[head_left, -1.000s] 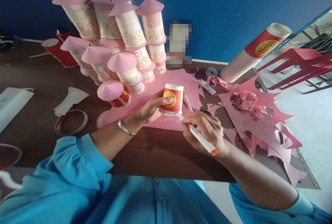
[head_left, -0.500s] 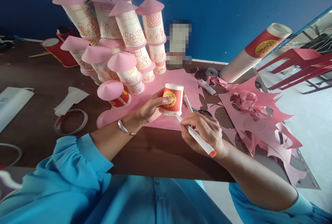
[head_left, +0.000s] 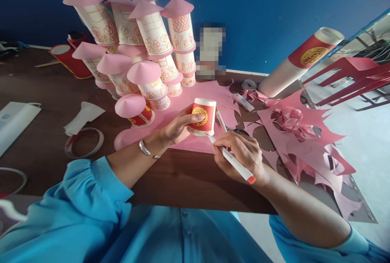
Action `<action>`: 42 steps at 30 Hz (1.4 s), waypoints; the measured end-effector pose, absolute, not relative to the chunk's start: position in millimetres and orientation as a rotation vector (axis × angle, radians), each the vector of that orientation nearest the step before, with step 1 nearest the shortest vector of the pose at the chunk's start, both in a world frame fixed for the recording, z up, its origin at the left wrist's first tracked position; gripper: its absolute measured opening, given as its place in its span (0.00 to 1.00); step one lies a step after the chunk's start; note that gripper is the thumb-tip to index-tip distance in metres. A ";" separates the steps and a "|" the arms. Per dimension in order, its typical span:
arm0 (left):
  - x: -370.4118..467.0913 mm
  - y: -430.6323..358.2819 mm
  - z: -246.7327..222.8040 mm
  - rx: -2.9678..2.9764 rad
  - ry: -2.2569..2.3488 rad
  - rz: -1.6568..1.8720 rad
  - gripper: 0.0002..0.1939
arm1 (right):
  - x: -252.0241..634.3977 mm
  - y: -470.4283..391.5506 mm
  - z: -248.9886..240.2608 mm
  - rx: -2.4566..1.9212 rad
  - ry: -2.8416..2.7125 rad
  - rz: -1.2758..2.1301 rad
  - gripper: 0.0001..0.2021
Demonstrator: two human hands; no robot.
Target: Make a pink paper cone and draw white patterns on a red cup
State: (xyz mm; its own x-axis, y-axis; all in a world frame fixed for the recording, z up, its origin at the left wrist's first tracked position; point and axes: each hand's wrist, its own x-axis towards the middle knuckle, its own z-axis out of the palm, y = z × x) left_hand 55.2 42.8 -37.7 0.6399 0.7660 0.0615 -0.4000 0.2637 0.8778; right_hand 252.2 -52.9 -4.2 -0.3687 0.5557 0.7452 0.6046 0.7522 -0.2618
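Note:
My left hand grips a red and white paper cup with a gold emblem, its thumb across the front. Small drawn marks show on the cup's white lower band. My right hand is closed round a white marker with an orange end, whose tip touches or nearly touches the bottom edge of the cup. Another white pen stands out beyond my right hand, just right of the cup; whether that hand holds it too, I cannot tell. Pink paper lies beneath.
Cup towers with pink cone roofs stand at the back left. Pink paper scraps cover the right side, near a tall leaning cup stack, a tape roll and a glue stick. A headband-like ring lies left.
The whole view has shifted very slightly. Both hands keep their holds, and the marker tip stays at the cup's lower edge.

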 end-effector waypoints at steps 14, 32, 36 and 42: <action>51.5 42.6 -42.6 1.114 0.477 0.780 0.23 | 252.8 -54.4 -1.5 -1.006 -2.034 0.042 0.08; 52.4 42.4 -41.6 1.124 0.495 0.785 0.22 | 251.3 -54.4 -5.4 -0.941 -2.018 0.010 0.09; 53.3 41.8 -40.9 1.110 0.484 0.793 0.22 | 252.0 -54.7 -5.0 -0.946 -2.037 0.012 0.08; 53.3 41.6 -38.3 1.104 0.490 0.780 0.23 | 250.1 -54.7 -6.5 -0.938 -2.034 0.030 0.08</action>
State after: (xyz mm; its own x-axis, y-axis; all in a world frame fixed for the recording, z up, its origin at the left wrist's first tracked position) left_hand 53.3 41.6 -38.3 0.6443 0.7644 0.0236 -0.3106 0.2334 0.9214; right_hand 250.1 -54.7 -6.5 -0.3364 0.6266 0.7030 0.6055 0.7157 -0.3481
